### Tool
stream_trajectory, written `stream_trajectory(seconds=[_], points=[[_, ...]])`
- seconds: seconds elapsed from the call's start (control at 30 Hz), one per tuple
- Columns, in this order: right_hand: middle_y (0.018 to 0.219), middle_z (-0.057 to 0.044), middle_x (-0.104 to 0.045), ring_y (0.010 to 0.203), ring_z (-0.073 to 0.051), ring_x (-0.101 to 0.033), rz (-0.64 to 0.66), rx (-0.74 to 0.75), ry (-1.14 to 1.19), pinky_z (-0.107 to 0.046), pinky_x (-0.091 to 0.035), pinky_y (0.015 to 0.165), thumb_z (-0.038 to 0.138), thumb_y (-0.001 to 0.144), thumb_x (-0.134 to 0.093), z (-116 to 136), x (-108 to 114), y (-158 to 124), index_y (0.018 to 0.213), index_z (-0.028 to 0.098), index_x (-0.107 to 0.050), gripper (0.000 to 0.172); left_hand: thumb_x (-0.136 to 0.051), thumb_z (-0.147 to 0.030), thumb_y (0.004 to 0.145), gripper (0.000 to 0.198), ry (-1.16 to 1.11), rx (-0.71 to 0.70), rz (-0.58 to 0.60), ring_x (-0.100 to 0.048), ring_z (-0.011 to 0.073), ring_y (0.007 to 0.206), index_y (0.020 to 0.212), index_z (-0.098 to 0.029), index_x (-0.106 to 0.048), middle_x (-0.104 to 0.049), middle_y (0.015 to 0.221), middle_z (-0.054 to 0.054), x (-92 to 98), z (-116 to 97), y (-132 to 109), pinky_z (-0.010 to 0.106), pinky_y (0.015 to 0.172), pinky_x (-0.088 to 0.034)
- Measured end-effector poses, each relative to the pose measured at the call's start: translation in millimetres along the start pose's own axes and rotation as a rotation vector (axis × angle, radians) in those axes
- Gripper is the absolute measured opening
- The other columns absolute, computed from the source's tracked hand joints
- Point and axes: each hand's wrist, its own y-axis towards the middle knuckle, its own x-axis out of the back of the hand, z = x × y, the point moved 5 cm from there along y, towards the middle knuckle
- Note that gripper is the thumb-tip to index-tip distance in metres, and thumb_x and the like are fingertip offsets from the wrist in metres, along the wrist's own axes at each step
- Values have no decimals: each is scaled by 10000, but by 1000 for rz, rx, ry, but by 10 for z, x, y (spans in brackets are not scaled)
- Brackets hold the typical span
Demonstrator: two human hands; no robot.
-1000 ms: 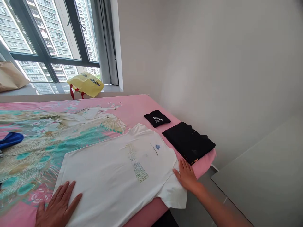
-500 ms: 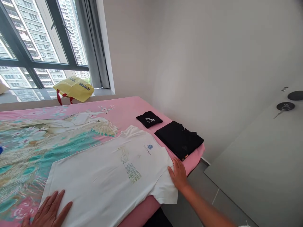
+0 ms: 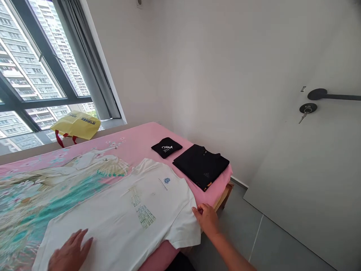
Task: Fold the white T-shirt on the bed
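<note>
Head view, only one. A white T-shirt (image 3: 118, 214) lies flat on a bed (image 3: 158, 139), spread across the near part, with the collar toward the far side and a sleeve at the right edge of the bed. The shirt has a small blue crest and a line of small text on the chest, plus a pale green building print lower down.

The left hand (image 3: 70, 252) is on the shirt at the lower-left of the view, resting on or just over the cloth, with its fingers (image 3: 81, 241) spread. The right hand (image 3: 205, 220) is at the sleeve near the bed's right edge, touching the cloth. Its fingers (image 3: 197, 211) are close together, and whether they pinch the cloth cannot be told.

The bed has a pink sheet (image 3: 141, 139) with a peacock print. Near its right edge, beyond the white shirt, lies a folded black shirt (image 3: 200, 165). Just beside that, toward the far end, is a small folded black item (image 3: 166, 147) printed with "CHINA". A wooden bed frame (image 3: 224, 197) shows under the right edge.

Past the far edge of the bed, a yellow bag (image 3: 76, 125) with red handles sits on the window sill (image 3: 111, 124), in front of a window (image 3: 42, 67) with a grey curtain (image 3: 87, 56). On the right is a door (image 3: 296, 169) with a dark handle (image 3: 332, 95) and a key (image 3: 303, 117) in its lock. Grey floor tiles (image 3: 254, 241) show below.
</note>
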Motion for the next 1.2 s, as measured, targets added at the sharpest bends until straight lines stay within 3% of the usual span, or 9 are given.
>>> stream_trajectory(seconds=[0.23,0.3,0.4,0.57,0.67,0.83,0.97,1.07,1.2], points=[[591,-23,-606,547,-162,-512,178,-175,76,-258,-219,513,527,851,-443,-87,-32,51,593,213,-570,426,-256,-321,918,449,-283,-724,199,-339,139,1345,1282,-255,-509,-436,1428,-4,225,-3104,54,363,1127,-281],[569,-20,-585,526,-156,-488,186,-186,92,-260,-194,505,519,836,-460,-113,-52,74,567,212,-557,420,-254,-297,918,466,-272,-748,272,-286,144,1369,1340,-243,-443,-371,1468,5,184,-3684,101,388,1141,-242],[552,-7,-557,516,-140,-461,191,-175,165,-255,-199,509,420,822,-484,-179,-145,66,549,202,-535,354,-240,-297,917,506,-237,-686,332,-251,180,1386,1405,-208,-339,-306,1497,38,-4,-4104,212,473,1144,-194],[513,14,-503,505,-124,-444,216,-197,380,-227,-263,496,421,822,-458,-355,-305,-62,533,192,-477,370,-221,-358,921,549,-217,-636,321,-169,185,1411,1449,-208,-225,-213,1529,28,-302,-4168,250,503,1156,-71],[529,21,-508,506,-122,-450,135,-160,473,-222,-312,494,485,821,-480,-273,-126,-15,581,200,-498,374,-256,-432,909,585,-212,-631,305,-163,191,1414,1448,-208,-230,-211,1531,24,-307,-4146,223,492,1159,-55],[884,-43,-630,805,-158,-581,1,38,695,-267,-461,745,427,912,-369,435,305,392,932,204,-561,295,-296,-399,897,597,-247,-618,364,-154,226,1415,1447,-172,-239,-210,1529,59,-175,-4159,109,524,1149,-55],[1187,-120,-574,1131,-202,-520,81,155,694,-358,-415,975,404,920,-314,1005,115,718,1157,170,-511,387,-334,-365,884,608,-259,-569,392,-195,205,1406,1458,-209,-205,-220,1529,41,-42,-3998,-12,455,1151,-153],[1307,-144,-509,1242,-210,-444,199,281,481,-384,-363,1043,330,909,-276,1112,-252,787,1260,122,-469,452,-296,-367,891,613,-255,-465,345,-140,206,1419,1465,-198,-165,-163,1544,38,62,-3471,-105,489,1149,-118],[1444,-135,-372,1364,-241,-269,358,472,-1,-434,-180,1132,328,885,-331,862,-690,663,1357,97,-416,532,-227,-468,905,602,-152,-191,304,-129,221,1421,1452,-217,-219,-161,1542,37,13,-1992,-518,545,1135,-59]])
